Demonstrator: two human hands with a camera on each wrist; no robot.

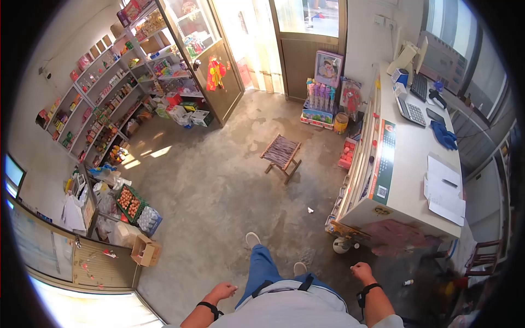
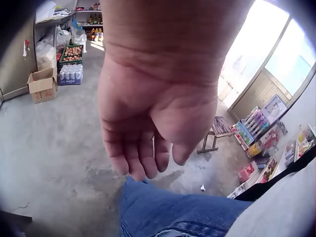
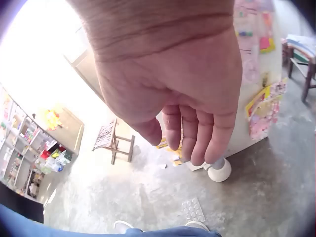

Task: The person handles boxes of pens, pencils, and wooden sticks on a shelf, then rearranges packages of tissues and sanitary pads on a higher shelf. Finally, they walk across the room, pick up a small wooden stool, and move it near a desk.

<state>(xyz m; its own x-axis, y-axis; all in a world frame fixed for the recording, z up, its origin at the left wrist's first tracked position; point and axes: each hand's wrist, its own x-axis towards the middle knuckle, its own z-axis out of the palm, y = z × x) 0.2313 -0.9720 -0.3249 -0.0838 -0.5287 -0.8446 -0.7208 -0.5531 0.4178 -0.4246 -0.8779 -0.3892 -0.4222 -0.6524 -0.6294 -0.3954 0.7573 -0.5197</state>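
The left hand (image 1: 221, 292) hangs beside the person's left thigh, holding nothing; in the left wrist view the fingers of that hand (image 2: 153, 113) droop in a loose curl. On the other side, the right hand (image 1: 364, 272) is held out in the air, below the counter's near end. In the right wrist view this hand (image 3: 173, 94) is also empty, its fingers loosely bent. Neither hand touches an object. Ahead on the floor stands a small folding stool (image 1: 282, 151) with a striped woven seat.
A long white counter (image 1: 410, 158) runs along the right, bearing a calculator (image 1: 410, 112), blue gloves (image 1: 443, 135) and an open notebook (image 1: 444, 188). At left are egg trays (image 1: 130, 203), a cardboard box (image 1: 146, 251) and stocked shelves (image 1: 104, 82). A door (image 1: 210, 65) stands open ahead.
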